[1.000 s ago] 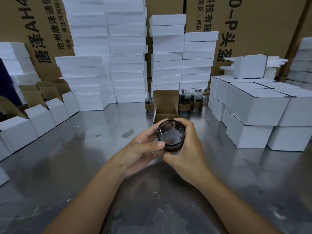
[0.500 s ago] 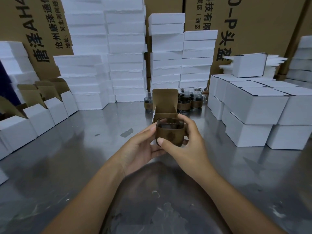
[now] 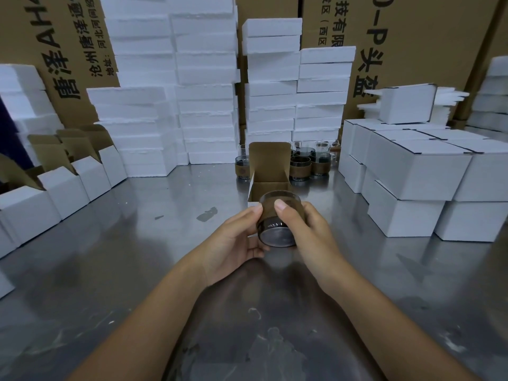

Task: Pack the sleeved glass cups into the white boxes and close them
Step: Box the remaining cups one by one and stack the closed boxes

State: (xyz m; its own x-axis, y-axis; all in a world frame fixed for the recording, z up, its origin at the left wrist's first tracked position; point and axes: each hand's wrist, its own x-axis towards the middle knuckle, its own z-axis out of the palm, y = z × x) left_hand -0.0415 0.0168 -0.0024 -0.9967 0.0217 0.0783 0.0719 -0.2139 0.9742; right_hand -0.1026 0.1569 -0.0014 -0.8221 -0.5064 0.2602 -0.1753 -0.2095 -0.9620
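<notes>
A glass cup [image 3: 275,229] with a brown sleeve is held between both hands just in front of an open white box [image 3: 270,185], whose brown-lined lid stands up. The cup is tipped away from me, its round base facing me and its mouth toward the box. My left hand [image 3: 233,240] holds its left side, thumb tip on the sleeve. My right hand [image 3: 308,229] wraps its right side, thumb on top. Several more sleeved cups [image 3: 301,166] stand behind the box.
Closed white boxes [image 3: 417,171] are stacked at the right. Open white boxes [image 3: 63,182] line the left edge. Stacks of white foam blocks [image 3: 203,92] and large cardboard cartons fill the back. The steel table [image 3: 137,270] carries scuffs and stains.
The cup has turned over in both hands: its mouth faced me a second ago, then it stood upright, and now its base faces me at the box opening.
</notes>
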